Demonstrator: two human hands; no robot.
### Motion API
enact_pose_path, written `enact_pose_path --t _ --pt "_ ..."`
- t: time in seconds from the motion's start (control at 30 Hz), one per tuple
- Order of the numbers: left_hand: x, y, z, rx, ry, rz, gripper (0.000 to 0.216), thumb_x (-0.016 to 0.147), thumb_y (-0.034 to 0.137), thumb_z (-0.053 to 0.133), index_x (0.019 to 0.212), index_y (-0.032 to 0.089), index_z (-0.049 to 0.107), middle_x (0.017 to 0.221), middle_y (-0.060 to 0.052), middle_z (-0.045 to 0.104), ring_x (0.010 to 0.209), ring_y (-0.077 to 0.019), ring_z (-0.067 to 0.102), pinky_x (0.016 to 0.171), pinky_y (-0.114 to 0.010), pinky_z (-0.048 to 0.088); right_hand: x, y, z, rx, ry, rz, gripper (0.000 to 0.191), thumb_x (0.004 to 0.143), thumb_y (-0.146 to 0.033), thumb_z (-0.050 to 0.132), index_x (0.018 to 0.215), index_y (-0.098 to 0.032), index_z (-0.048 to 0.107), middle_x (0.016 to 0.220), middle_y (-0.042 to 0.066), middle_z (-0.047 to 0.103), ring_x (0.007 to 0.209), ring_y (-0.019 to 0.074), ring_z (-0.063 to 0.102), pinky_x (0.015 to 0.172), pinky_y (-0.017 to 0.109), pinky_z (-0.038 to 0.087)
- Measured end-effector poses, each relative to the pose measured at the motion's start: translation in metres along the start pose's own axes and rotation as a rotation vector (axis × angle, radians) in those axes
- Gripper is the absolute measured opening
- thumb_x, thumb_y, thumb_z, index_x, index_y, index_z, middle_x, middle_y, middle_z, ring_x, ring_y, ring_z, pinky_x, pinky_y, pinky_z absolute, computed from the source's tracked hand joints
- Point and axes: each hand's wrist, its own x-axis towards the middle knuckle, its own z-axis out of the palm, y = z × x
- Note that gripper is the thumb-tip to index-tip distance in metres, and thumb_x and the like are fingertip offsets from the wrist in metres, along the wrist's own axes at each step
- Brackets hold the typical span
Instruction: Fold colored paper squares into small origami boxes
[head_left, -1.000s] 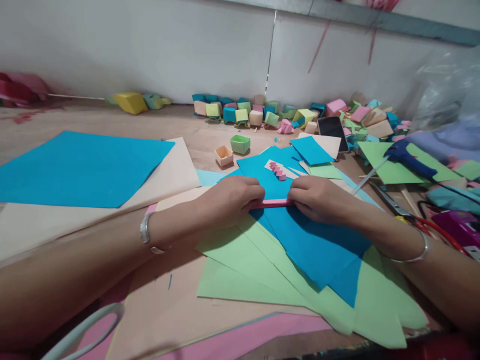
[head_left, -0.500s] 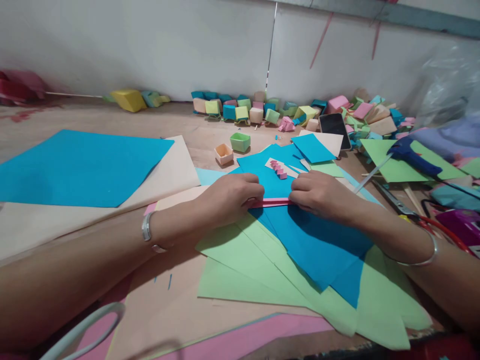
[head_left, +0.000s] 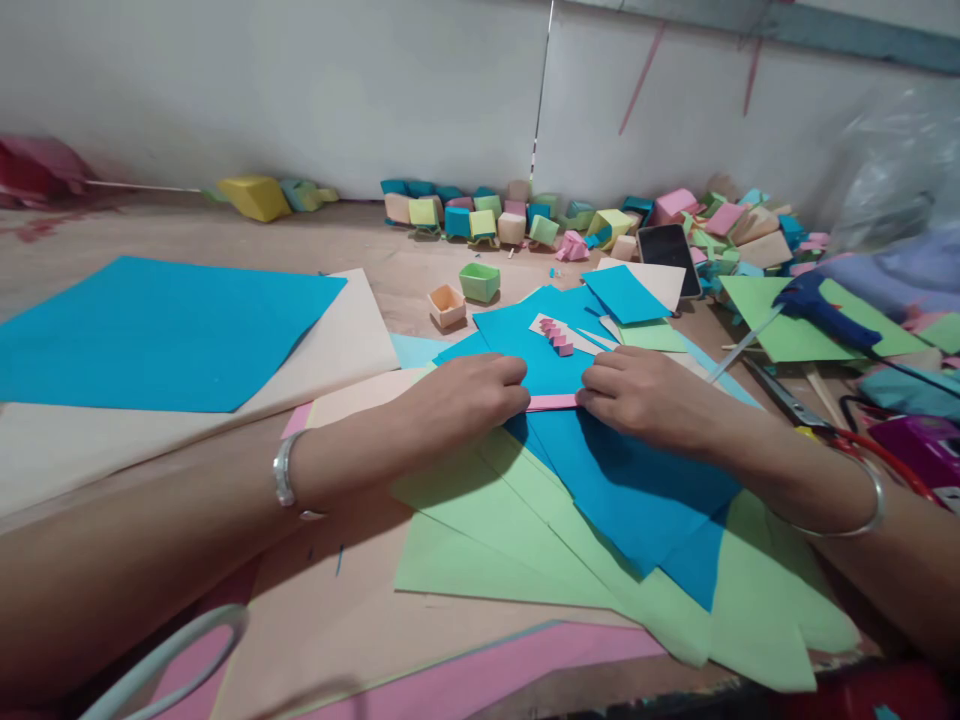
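Note:
My left hand (head_left: 465,400) and my right hand (head_left: 637,395) are both closed on a narrow pink paper strip (head_left: 553,402), pressing it down on a blue sheet (head_left: 622,480). Only a short piece of the strip shows between my fingertips. The blue sheet lies over several light green sheets (head_left: 487,520). Just beyond my hands a small pink accordion-folded piece (head_left: 556,338) rests on a white scrap on more blue paper. Each wrist wears a silver bangle.
A large blue sheet (head_left: 157,330) on cream paper lies at the left. Small open paper boxes (head_left: 480,282) and a row of coloured paper cubes (head_left: 487,220) stand by the wall. A phone (head_left: 667,258), a blue glue gun (head_left: 821,310) and scissors (head_left: 795,405) lie at the right.
My hands have drawn closer together along the pink strip, so less of it shows between them. The view has shifted slightly.

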Motion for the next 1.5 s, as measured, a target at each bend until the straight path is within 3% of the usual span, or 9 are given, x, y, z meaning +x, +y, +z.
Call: enact_pose_path --t 0.27,0.57,0.83,0.97,1.23,1.5 --pt "-0.001 0.001 -0.002 0.025 -0.003 0.013 0.015 0.087 0.01 0.056 0.079 0.015 0.068 0.079 -0.005 0.057 0.068 -0.0155 0.048 0.054 -0.028 0.031 0.001 -0.006 -0.002 -0.032 0.015 -0.009 0.032 0.092 -0.007 0.044 0.067 -0.012 0.063 0.068 0.008 0.059 0.065 0.016 0.041 0.059 0.034 0.017" --pt "-0.003 0.01 -0.014 0.128 -0.059 0.028 0.012 0.086 0.015 0.059 0.081 0.016 0.07 0.076 -0.006 0.058 0.076 -0.0197 0.051 0.052 -0.03 0.027 0.002 -0.016 -0.009 -0.012 -0.1 0.08 0.026 0.088 -0.007 0.048 0.069 -0.012 0.064 0.07 0.009 0.061 0.064 0.0175 0.044 0.059 0.034 0.017" --pt "-0.001 0.003 -0.009 -0.183 -0.038 -0.193 0.019 0.09 0.02 0.052 0.084 0.016 0.069 0.077 -0.006 0.06 0.071 -0.0159 0.055 0.055 -0.025 0.033 0.0 -0.022 -0.005 -0.004 -0.119 0.155 0.019 0.082 -0.002 0.049 0.074 -0.011 0.064 0.067 0.009 0.06 0.062 0.018 0.046 0.059 0.033 0.02" --pt "-0.002 0.003 -0.01 -0.155 -0.029 -0.15 0.021 0.089 0.015 0.052 0.078 0.016 0.07 0.074 -0.005 0.06 0.068 -0.0146 0.053 0.054 -0.025 0.032 -0.001 -0.021 -0.001 0.0 -0.102 0.165 0.018 0.08 -0.001 0.05 0.074 -0.011 0.064 0.067 0.009 0.06 0.061 0.0179 0.047 0.058 0.033 0.02" --pt "-0.001 0.024 -0.012 0.134 -0.119 0.022 0.019 0.086 0.01 0.057 0.068 0.013 0.062 0.071 -0.006 0.056 0.067 -0.018 0.045 0.054 -0.031 0.027 0.002 -0.034 0.0 -0.114 -0.064 0.179 0.022 0.077 0.001 0.048 0.066 -0.012 0.062 0.064 0.01 0.057 0.058 0.0189 0.044 0.057 0.034 0.014" --pt "0.001 0.029 -0.004 0.067 -0.14 -0.037 0.019 0.094 0.018 0.045 0.104 0.012 0.06 0.088 -0.009 0.059 0.07 -0.0193 0.047 0.054 -0.032 0.029 0.004 -0.042 0.0 -0.199 -0.107 0.206 0.023 0.078 0.002 0.046 0.071 -0.011 0.063 0.065 0.011 0.059 0.058 0.0205 0.047 0.056 0.034 0.012"
